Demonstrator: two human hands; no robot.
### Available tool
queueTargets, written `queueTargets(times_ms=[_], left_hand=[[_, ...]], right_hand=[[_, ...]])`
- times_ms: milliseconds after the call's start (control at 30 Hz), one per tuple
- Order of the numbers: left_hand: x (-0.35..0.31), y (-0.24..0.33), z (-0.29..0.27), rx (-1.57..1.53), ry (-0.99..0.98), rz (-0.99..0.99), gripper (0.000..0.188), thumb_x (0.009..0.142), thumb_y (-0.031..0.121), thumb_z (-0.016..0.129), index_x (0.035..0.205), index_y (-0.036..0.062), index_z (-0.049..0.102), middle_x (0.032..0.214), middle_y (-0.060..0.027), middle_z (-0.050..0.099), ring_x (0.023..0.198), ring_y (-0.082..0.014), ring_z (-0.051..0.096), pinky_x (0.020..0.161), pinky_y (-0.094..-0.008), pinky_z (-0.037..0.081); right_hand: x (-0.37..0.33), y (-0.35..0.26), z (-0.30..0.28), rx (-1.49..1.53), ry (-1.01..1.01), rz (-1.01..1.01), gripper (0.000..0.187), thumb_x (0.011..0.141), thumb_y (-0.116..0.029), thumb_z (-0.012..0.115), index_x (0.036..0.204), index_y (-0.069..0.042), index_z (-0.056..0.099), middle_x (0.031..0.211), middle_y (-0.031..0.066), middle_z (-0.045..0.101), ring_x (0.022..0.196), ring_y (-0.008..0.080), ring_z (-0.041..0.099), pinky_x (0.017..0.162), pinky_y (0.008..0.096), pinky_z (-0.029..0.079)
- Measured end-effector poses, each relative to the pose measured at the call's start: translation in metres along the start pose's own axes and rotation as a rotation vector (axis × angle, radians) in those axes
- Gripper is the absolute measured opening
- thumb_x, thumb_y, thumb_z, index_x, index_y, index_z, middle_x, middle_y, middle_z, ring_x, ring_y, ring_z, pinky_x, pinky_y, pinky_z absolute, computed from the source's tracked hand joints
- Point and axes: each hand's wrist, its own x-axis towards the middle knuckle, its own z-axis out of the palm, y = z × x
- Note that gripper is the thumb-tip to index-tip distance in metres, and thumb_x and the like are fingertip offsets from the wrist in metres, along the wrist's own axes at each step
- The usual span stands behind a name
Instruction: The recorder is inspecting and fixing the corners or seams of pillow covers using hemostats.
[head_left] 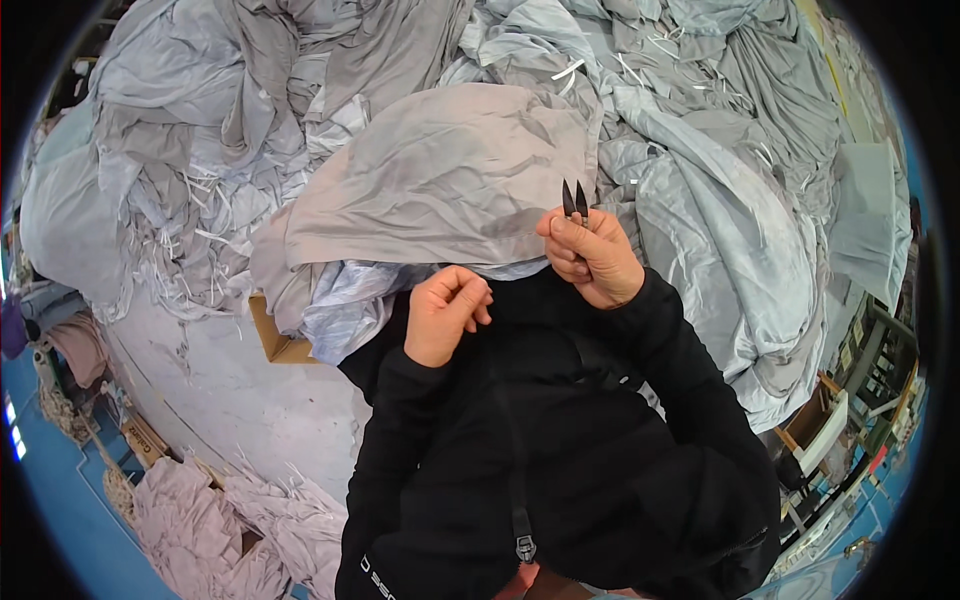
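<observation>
My right hand (603, 262) is closed around a pair of thread snips (575, 203), whose two dark blades point up and stand slightly apart. A grey piece of fabric (430, 170) lies spread in front of me, its near edge running just above my hands. My left hand (445, 317) is at that near edge, with thumb and fingers curled together. Whatever it may pinch is hidden. A bluish, crumpled cloth (350, 305) shows beneath the grey fabric, left of my left hand.
Heaps of grey cloth (210, 90) with white ties cover the far left of the table (230, 370). More pale cloth (720, 230) is piled at the right. A cardboard box (268, 335) edge shows beside the fabric. Pinkish-grey cloth (190, 520) lies at lower left.
</observation>
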Motion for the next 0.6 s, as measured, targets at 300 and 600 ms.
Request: queueTargets(times_ms=[300,600], left_hand=[[0.005,0.047,0.051,0.063,0.042,0.351,0.008,0.095,0.008,0.066,0.093,0.0012,0.063,0.083,0.0000,0.063,0.066,-0.0042,0.058,0.055,-0.0183,0.042],[0.020,0.045,0.075,0.435,0.310,0.775,0.025,0.081,-0.002,0.078,0.105,-0.0015,0.073,0.096,-0.0062,0.064,0.075,-0.0109,0.059,0.061,-0.0213,0.045]], right_hand=[[-0.005,0.005,0.010,-0.070,-0.089,-0.118,0.026,0.103,-0.027,0.056,0.088,-0.005,0.059,0.069,-0.0034,0.048,0.056,0.0034,0.040,0.048,0.0195,0.029],[-0.003,0.016,0.018,-0.089,-0.038,-0.189,0.028,0.104,-0.029,0.055,0.089,-0.006,0.060,0.068,-0.0052,0.049,0.055,0.0035,0.039,0.050,0.0200,0.030]])
